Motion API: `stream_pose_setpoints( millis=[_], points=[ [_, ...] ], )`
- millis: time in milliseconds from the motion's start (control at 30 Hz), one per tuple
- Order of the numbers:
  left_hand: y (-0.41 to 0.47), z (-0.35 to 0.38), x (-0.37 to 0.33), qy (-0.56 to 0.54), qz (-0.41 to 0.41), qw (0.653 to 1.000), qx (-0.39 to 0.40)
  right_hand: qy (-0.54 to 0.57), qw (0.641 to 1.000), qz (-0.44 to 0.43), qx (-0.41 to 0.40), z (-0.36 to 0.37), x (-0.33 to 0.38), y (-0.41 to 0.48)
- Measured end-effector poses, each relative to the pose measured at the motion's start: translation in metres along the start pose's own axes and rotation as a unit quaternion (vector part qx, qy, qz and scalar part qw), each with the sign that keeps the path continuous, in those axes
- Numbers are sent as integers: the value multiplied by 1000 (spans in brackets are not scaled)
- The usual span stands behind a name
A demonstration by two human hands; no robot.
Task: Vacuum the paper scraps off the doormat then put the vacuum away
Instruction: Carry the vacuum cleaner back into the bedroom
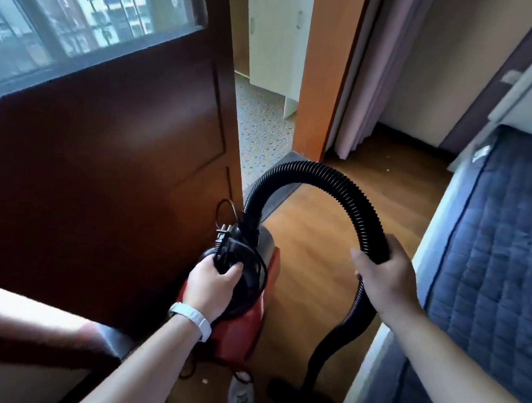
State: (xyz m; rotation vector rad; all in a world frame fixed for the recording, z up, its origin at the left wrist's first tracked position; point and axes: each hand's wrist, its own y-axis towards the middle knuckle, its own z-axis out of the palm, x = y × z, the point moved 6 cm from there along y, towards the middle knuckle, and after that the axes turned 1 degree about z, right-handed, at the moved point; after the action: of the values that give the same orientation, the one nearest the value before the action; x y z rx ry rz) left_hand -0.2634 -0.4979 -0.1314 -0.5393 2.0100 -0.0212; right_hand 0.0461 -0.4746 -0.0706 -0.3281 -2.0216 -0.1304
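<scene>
A red canister vacuum [251, 323] with a black top hangs above the wood floor, lifted beside the dark door. My left hand [210, 287] grips its black handle together with the coiled power cord, whose plug [222, 236] sticks up above my fingers. A black ribbed hose [319, 181] arches from the vacuum's front over to my right hand [385, 279], which holds it near the bend. Below that hand the hose runs down to a black nozzle [280, 388] near the floor. No doormat is in view.
A dark brown door [110, 165] with a window stands open on the left. Ahead is an orange door frame [323, 79] and a pebbled floor beyond. A blue quilted mattress [499, 265] lines the right side. Small white scraps [387, 170] lie on the wood floor near the curtain.
</scene>
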Motion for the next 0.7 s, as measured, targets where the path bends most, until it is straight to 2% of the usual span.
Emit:
stream_pose_setpoints(
  millis=[267, 500, 700],
  points=[
    [103, 51, -72, 62, 43, 995, 71, -4, 997, 35, -75, -16, 1, 81],
    [177, 131, -126, 43, 30, 995, 86, 30, 995, 45, -79, -28, -22, 195],
    [237, 210, -196, 67, 21, 994, 89, 34, 995, 53, -82, -73, -30, 307]
  ],
)
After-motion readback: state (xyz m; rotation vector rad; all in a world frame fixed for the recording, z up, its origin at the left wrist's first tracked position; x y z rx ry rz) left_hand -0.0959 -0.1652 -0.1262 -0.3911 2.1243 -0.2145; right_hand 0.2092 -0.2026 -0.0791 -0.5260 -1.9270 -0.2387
